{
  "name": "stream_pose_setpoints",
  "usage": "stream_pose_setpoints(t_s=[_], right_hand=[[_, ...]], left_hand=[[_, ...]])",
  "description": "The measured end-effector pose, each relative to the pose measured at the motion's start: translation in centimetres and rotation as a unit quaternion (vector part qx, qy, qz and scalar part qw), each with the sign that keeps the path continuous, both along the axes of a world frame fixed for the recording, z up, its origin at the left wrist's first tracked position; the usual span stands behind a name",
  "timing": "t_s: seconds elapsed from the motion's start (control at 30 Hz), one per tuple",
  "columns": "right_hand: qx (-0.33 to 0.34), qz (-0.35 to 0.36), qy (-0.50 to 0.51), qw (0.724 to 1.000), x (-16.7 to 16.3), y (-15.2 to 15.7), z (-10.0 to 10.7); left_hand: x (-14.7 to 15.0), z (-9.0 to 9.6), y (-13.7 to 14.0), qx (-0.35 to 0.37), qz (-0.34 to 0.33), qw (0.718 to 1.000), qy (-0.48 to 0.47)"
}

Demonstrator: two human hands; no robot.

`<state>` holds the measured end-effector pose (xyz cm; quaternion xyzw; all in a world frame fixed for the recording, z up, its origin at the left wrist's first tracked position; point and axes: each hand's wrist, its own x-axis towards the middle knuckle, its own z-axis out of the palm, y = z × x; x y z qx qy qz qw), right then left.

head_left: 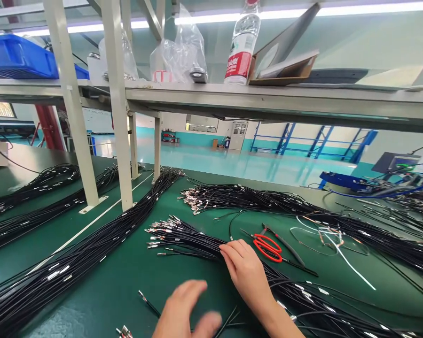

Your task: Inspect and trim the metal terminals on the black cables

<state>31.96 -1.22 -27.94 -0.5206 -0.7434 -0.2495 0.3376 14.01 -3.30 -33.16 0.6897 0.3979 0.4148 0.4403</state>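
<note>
My right hand (248, 272) is closed over a bundle of black cables (200, 241) on the green table. Bare metal terminals (165, 227) fan out from the bundle's left end, beyond my fingertips. My left hand (188, 310), slightly blurred, hovers at the lower middle with thumb and fingers apart and nothing between them. Single cables with metal ends (146, 300) lie close beside it. To the right of my right hand are red-handled scissors (268, 248) and a pair of pliers (291, 251) with dark handles, partly overlapping.
More black cable bundles lie left (109, 239) and behind (246, 197). Thin white strips (352, 263) are tangled at the right. Metal posts (118, 117) carry a shelf (197, 96) with a water bottle (241, 51), plastic bags and a blue bin (19, 56).
</note>
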Motion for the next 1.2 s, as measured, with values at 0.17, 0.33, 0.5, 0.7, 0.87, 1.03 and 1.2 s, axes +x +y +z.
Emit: stream_pose_setpoints(t_s=[0.17,0.33,0.5,0.7,0.87,1.03,1.2], right_hand=[[0.049,0.028,0.035,0.998,-0.2,-0.5,0.6],[0.015,0.071,0.049,0.996,-0.2,-1.1,1.0],[-0.131,0.086,0.331,0.931,-0.4,-2.2,2.7],[-0.249,0.089,0.508,0.820,-0.8,-2.5,3.8],[-0.274,0.072,0.521,0.805,-0.8,-2.3,3.6],[-0.288,0.045,0.509,0.810,-0.8,-2.3,3.6],[-0.275,0.012,0.475,0.836,-0.8,-2.3,3.8]], left_hand=[[0.8,9.1,4.4,-0.305,0.091,0.891,-0.324],[2.6,10.7,6.5,-0.199,0.089,0.911,-0.349],[3.2,9.0,5.1,-0.213,-0.091,0.965,-0.120],[3.7,8.0,3.1,-0.274,-0.195,0.941,-0.038],[4.0,8.2,2.8,-0.234,-0.157,0.959,-0.032],[3.7,7.8,3.0,-0.244,-0.154,0.957,-0.024],[3.5,7.4,3.6,-0.266,-0.132,0.954,-0.040]])
